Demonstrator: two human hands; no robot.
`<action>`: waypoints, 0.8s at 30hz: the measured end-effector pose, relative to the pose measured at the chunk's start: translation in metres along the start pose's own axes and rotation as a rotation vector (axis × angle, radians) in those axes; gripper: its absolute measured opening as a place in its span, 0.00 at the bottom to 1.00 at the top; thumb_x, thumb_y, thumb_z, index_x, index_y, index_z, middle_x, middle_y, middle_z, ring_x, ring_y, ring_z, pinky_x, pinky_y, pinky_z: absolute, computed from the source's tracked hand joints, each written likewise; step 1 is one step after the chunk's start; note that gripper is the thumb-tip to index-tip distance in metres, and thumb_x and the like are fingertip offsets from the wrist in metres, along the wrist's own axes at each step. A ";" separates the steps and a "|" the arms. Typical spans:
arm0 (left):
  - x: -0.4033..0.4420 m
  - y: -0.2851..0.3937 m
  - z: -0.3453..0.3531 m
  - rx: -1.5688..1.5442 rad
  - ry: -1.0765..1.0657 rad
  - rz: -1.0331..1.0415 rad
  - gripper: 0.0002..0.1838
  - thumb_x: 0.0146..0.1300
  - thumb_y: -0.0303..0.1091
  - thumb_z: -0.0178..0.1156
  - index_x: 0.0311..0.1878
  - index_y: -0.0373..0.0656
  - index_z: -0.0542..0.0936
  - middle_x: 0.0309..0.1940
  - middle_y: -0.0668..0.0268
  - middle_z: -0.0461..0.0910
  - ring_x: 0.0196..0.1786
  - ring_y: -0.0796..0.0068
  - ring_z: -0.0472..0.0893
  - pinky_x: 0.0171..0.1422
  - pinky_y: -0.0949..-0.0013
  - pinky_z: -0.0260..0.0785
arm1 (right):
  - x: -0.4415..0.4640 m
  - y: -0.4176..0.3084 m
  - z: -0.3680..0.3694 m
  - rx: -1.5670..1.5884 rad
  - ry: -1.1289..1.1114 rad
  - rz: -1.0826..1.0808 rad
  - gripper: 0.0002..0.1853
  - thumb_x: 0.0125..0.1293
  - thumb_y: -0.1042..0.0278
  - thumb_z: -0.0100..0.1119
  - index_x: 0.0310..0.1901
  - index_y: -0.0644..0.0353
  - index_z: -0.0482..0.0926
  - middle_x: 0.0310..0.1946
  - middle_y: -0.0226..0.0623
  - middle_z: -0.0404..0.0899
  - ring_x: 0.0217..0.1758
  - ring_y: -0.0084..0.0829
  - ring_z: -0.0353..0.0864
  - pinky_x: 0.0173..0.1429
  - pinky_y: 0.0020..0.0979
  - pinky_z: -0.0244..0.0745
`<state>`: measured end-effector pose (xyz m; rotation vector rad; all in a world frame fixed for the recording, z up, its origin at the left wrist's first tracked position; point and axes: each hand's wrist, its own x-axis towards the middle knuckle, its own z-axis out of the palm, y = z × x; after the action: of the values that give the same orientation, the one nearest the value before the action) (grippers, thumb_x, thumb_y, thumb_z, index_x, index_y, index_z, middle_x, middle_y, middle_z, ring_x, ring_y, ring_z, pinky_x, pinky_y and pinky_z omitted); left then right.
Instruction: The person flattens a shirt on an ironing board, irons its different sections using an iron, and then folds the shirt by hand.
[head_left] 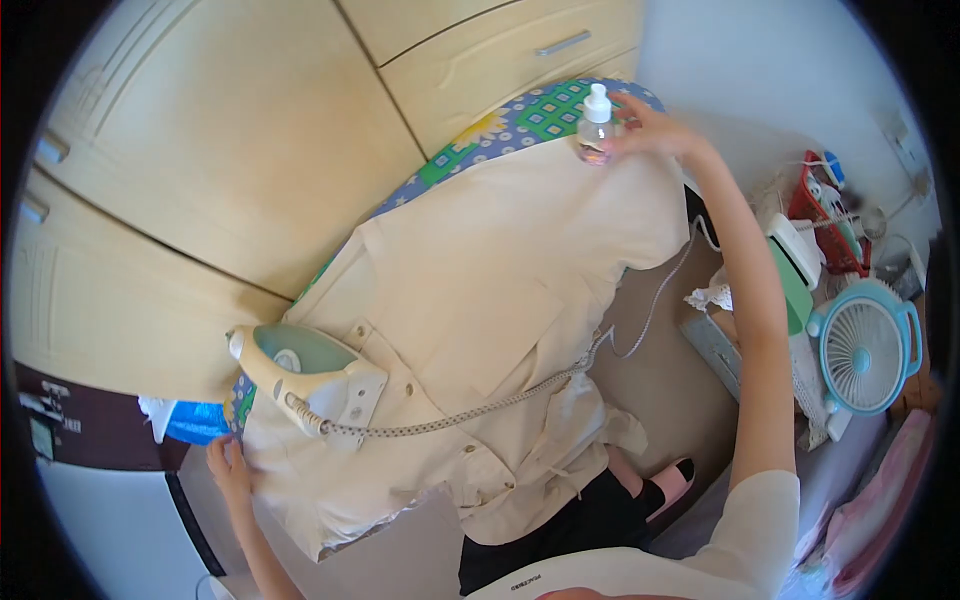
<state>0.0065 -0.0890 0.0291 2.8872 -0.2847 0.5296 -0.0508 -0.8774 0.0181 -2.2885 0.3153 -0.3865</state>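
A cream button-front garment [470, 270] lies spread over a patterned ironing board [455, 150]. At the board's far end, my right hand [650, 130] is around the right side of a clear spray bottle [595, 135] with a white top, which is upright over the fabric. An iron [300, 370], cream with a green-tinted tank, rests on the garment at the left, and its braided cord [470, 412] runs across the cloth. Close to the iron, my left hand [230, 472] touches the garment's left edge, fingers apart and holding nothing.
Pale cabinets [230, 130] stand along the board's far side. At the right are a blue fan [862, 345], a red basket [825, 225] and a green-and-white box [795, 275]. A blue bag [197, 422] sits near my left hand. My slippered foot [672, 485] shows below.
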 end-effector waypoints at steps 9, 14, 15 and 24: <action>0.005 0.083 0.013 0.144 -0.046 0.136 0.15 0.62 0.36 0.51 0.50 0.40 0.70 0.46 0.55 0.70 0.49 0.55 0.69 0.52 0.59 0.61 | -0.006 -0.080 0.074 0.408 0.146 -0.109 0.25 0.50 0.55 0.69 0.44 0.64 0.73 0.32 0.34 0.78 0.33 0.24 0.76 0.37 0.26 0.71; 0.023 0.088 0.020 -0.051 -0.088 0.056 0.14 0.63 0.40 0.51 0.45 0.39 0.72 0.41 0.53 0.74 0.44 0.53 0.72 0.47 0.59 0.63 | -0.014 -0.166 0.149 0.644 -0.218 -0.165 0.23 0.53 0.55 0.67 0.43 0.62 0.72 0.32 0.33 0.78 0.32 0.23 0.77 0.38 0.24 0.71; 0.029 0.087 0.024 -0.208 -0.109 0.044 0.14 0.64 0.42 0.50 0.43 0.39 0.72 0.38 0.52 0.75 0.42 0.53 0.73 0.44 0.60 0.64 | -0.011 -0.170 0.166 0.698 -0.264 -0.185 0.23 0.53 0.54 0.66 0.42 0.62 0.72 0.31 0.33 0.78 0.32 0.22 0.76 0.37 0.23 0.71; 0.054 0.084 0.049 -0.105 -0.027 0.067 0.13 0.57 0.41 0.58 0.28 0.39 0.73 0.23 0.54 0.75 0.32 0.52 0.74 0.36 0.55 0.64 | -0.006 -0.170 0.209 -0.152 0.151 -0.428 0.28 0.44 0.51 0.69 0.42 0.62 0.72 0.38 0.46 0.77 0.44 0.45 0.74 0.49 0.42 0.67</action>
<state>0.0538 -0.1887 0.0166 2.7933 -0.4024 0.4730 0.0390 -0.6234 0.0061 -2.4771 -0.0803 -0.7769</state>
